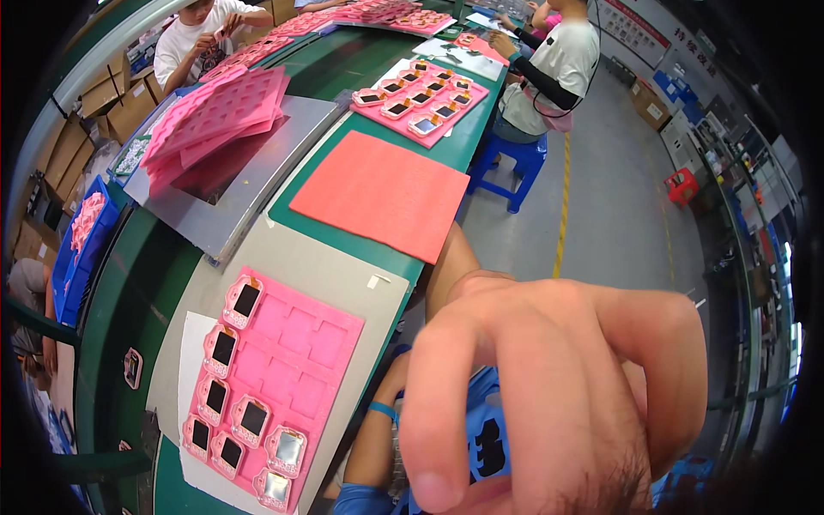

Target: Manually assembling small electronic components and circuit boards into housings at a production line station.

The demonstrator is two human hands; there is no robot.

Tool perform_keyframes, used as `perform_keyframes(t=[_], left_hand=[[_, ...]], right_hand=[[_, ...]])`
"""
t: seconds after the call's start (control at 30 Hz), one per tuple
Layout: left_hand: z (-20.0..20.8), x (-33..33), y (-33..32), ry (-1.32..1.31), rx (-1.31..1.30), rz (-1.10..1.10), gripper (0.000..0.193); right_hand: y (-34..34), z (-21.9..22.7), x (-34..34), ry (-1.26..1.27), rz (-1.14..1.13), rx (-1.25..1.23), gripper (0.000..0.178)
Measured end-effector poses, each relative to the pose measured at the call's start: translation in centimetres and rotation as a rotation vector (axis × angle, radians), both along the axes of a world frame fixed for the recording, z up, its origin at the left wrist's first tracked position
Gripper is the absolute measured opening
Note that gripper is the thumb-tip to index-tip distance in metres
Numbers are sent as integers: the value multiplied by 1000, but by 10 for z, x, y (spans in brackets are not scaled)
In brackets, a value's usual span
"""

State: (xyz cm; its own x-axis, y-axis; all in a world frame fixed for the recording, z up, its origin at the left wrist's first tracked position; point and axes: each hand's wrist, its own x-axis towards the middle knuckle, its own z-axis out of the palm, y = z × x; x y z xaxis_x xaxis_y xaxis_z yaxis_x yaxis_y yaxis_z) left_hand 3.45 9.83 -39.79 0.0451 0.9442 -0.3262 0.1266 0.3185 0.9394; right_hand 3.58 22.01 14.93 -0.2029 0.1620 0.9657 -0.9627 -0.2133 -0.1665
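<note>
My right hand (558, 369) is raised very close to the camera and fills the lower right. Its fingers are bent, and whatever they may grip is hidden. Past it, a forearm with a blue wristband (384, 411), seemingly my left, shows by the table edge; its fingers are covered. Nearest on the bench lies a pink foam tray (296, 330). Several small pink-framed devices with screens (253, 418) fill its left side and near end, while other recesses hold nothing. Beyond it is a flat coral-pink foam sheet (382, 193).
Farther along stands another foam tray (442, 137) of devices. Pink foam trays (215, 120) are stacked on a grey metal plate (300, 120) at left. A green conveyor (159, 300) carries a loose device (132, 367). A co-worker (566, 64) sits on a blue stool (515, 159).
</note>
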Motion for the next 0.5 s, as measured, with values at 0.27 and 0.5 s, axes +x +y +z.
perform_keyframes(t=[0.27,0.5], left_hand=[[22,-5,-3,65,109,-15,35],[18,-10,13,68,132,22,35]], right_hand=[[-21,-19,-40,-38,176,1,38],[-38,-34,-13,-49,331,37,41]])
